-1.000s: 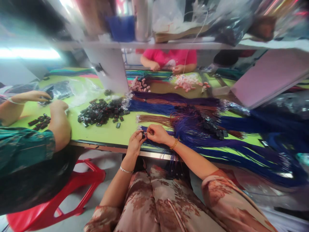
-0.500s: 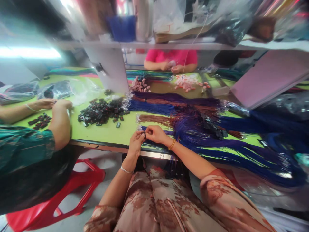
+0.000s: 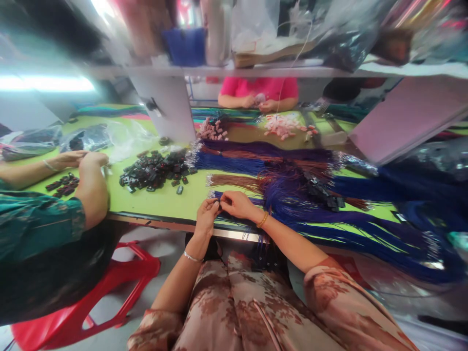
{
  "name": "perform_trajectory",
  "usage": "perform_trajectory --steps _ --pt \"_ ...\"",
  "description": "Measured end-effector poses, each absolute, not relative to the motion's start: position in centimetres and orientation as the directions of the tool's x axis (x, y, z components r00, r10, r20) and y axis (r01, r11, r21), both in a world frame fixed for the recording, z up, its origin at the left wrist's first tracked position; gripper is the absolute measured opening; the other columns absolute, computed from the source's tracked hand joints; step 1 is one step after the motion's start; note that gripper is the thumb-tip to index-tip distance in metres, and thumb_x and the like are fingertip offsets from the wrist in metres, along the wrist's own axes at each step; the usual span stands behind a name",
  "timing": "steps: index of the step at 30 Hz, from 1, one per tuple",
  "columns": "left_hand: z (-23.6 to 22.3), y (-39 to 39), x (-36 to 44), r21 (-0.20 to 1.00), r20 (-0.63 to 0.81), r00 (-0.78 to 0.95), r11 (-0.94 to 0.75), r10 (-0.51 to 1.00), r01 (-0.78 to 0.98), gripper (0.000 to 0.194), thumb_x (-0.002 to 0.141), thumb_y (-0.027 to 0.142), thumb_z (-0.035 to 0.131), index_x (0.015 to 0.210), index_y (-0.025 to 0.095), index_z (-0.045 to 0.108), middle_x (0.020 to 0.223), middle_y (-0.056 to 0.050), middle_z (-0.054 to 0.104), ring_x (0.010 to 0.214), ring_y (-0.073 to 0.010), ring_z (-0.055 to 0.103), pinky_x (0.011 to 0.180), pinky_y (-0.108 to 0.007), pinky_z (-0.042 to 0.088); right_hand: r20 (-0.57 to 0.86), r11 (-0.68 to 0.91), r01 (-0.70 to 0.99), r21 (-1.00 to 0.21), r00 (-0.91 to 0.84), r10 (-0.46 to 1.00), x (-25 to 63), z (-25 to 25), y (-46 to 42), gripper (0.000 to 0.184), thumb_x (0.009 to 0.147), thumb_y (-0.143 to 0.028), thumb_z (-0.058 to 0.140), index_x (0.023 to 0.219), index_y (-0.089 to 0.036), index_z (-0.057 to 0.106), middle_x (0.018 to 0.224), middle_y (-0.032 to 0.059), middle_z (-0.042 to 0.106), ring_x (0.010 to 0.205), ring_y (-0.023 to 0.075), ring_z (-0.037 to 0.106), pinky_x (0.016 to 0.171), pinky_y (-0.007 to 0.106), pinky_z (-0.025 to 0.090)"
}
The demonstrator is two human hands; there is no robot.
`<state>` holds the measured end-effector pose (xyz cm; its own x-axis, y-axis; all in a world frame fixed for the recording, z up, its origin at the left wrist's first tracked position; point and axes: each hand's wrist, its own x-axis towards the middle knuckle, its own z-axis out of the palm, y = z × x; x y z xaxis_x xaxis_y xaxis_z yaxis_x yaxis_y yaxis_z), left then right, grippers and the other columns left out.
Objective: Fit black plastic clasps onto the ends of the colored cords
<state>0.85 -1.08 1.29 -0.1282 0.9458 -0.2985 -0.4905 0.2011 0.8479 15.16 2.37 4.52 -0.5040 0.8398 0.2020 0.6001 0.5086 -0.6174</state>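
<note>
My left hand [image 3: 207, 214] is closed in a pinch on a small black connector housing [image 3: 219, 201], just over the table's front edge. Against its other side, my right hand [image 3: 237, 204] pinches with thumb and forefinger; whether a wire end is between them is too small to tell. Right behind my hands lie a bundle of blue-purple wires [image 3: 252, 200] and a bundle of brown wires [image 3: 234, 182], their silvery tips toward the left. A heap of black connector housings [image 3: 155, 169] sits to the left of my hands on the yellow-green tabletop [image 3: 175, 202].
Long dark blue wires [image 3: 365, 231] spread across the right side, some hanging over the front edge. A co-worker's arm [image 3: 91, 190] is at the left, near a red stool [image 3: 120, 287]. Another person in pink [image 3: 258, 90] sits opposite, behind pink connectors [image 3: 281, 126]. A shelf [image 3: 256, 70] spans above.
My two hands stay together in almost the same place, still pinching the black connector housing. At the left, the co-worker's hands have shifted slightly. The view has moved a little.
</note>
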Motion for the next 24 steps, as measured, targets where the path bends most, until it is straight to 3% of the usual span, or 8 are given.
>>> perform_trajectory --steps 4,8,11,14,16,18,21,24 --pt "1.6 -1.1 0.7 0.845 -0.299 -0.095 0.217 0.950 -0.489 0.036 0.064 0.033 0.081 0.091 0.017 0.063 0.090 -0.004 0.068 0.079 -0.0113 0.065 0.079 -0.027 0.053 0.253 0.569 0.596 -0.566 -0.532 0.808 16.7 5.8 2.2 0.017 0.076 -0.021 0.056 0.092 -0.018 0.058 0.073 -0.0003 0.064 0.062 0.0121 0.053 0.060 0.023 0.036" --pt "1.7 -1.1 0.6 0.822 -0.345 -0.102 0.248 0.933 -0.513 0.034 0.075 0.041 0.073 0.098 0.018 0.064 0.114 -0.011 0.064 0.096 -0.0171 0.065 0.091 -0.033 0.051 0.459 0.452 0.655 -0.605 -0.177 0.871 22.0 7.9 3.5 0.016 0.083 -0.026 0.050 0.096 -0.019 0.055 0.086 0.0038 0.066 0.073 0.0141 0.059 0.068 0.024 0.043" --pt "1.5 -1.1 0.7 0.814 -0.356 -0.112 0.250 0.928 -0.524 0.031 0.078 0.041 0.070 0.098 0.017 0.065 0.119 -0.013 0.063 0.104 -0.0196 0.064 0.095 -0.034 0.050 0.553 0.215 0.777 -0.592 0.197 0.809 27.9 8.4 5.1 0.022 0.084 -0.032 0.049 0.100 -0.017 0.053 0.090 0.0073 0.065 0.079 0.0169 0.060 0.074 0.028 0.045" --pt "1.4 -1.1 0.9 0.818 -0.357 -0.122 0.247 0.926 -0.519 0.030 0.080 0.039 0.069 0.099 0.017 0.065 0.120 -0.013 0.062 0.107 -0.0195 0.062 0.098 -0.033 0.048 0.404 -0.176 0.857 -0.484 0.397 0.824 32.6 7.1 6.0 0.022 0.081 -0.029 0.051 0.097 -0.015 0.056 0.084 0.0099 0.065 0.078 0.0211 0.060 0.073 0.032 0.043" --pt "1.4 -1.2 1.0 0.821 -0.354 -0.123 0.245 0.927 -0.516 0.030 0.080 0.038 0.069 0.099 0.016 0.065 0.120 -0.013 0.062 0.108 -0.0194 0.062 0.099 -0.033 0.047 0.260 -0.332 0.874 -0.355 0.433 0.863 34.3 6.1 6.1 0.023 0.080 -0.030 0.051 0.096 -0.014 0.058 0.080 0.0114 0.064 0.075 0.0237 0.060 0.070 0.033 0.042" --pt "1.5 -1.3 1.1 0.821 -0.346 -0.119 0.240 0.931 -0.517 0.029 0.079 0.038 0.069 0.098 0.016 0.065 0.118 -0.014 0.063 0.107 -0.0194 0.063 0.099 -0.034 0.047 0.185 -0.365 0.894 -0.260 0.417 0.890 34.8 5.8 5.9 0.026 0.082 -0.032 0.050 0.098 -0.013 0.058 0.080 0.0133 0.064 0.075 0.0252 0.061 0.068 0.034 0.041" --pt "1.9 -1.6 0.7 0.824 -0.307 -0.105 0.209 0.946 -0.526 0.031 0.080 0.041 0.067 0.099 0.016 0.065 0.110 -0.014 0.066 0.100 -0.0197 0.065 0.097 -0.036 0.048 0.266 -0.316 0.928 -0.199 0.362 0.894 33.6 7.1 4.9 0.033 0.082 -0.036 0.052 0.103 -0.011 0.058 0.091 0.0180 0.064 0.081 0.0272 0.060 0.069 0.034 0.041" --pt "2.1 -1.4 -1.2 0.870 -0.189 -0.146 0.096 0.971 -0.484 0.037 0.081 0.045 0.064 0.103 0.015 0.064 0.098 -0.012 0.069 0.090 -0.0193 0.067 0.091 -0.037 0.050 0.421 -0.097 0.957 -0.275 0.210 0.882 30.1 9.0 3.4 0.028 0.088 -0.033 0.046 0.103 -0.013 0.059 0.098 0.0164 0.063 0.086 0.0245 0.059 0.074 0.033 0.041"
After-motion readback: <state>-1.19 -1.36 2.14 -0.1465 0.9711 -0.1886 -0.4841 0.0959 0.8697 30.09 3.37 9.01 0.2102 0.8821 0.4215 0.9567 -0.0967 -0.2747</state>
